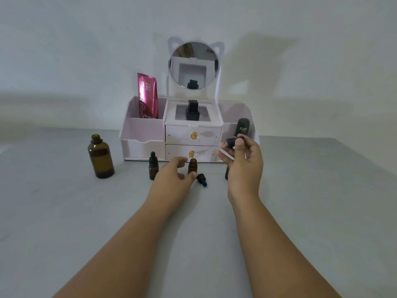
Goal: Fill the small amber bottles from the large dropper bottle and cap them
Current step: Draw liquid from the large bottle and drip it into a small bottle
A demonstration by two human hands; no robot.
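Two hands: right hand point(242, 160) pinches the black-bulbed glass dropper point(233, 141) aloft; left hand point(174, 175) relaxed, spread beside the small open amber glass bottle point(192, 165) on the grey bench point(300, 190).
Handling: likely light, tippy, fragile; steady its body low.
Large amber glass bottle point(101, 157): uncapped, far left.

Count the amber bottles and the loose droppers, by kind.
Large amber bottle: 1
Small amber bottles: 3, one half hidden behind the right hand
Loose droppers: 2, one on the table, one held by that hand
Total: 6
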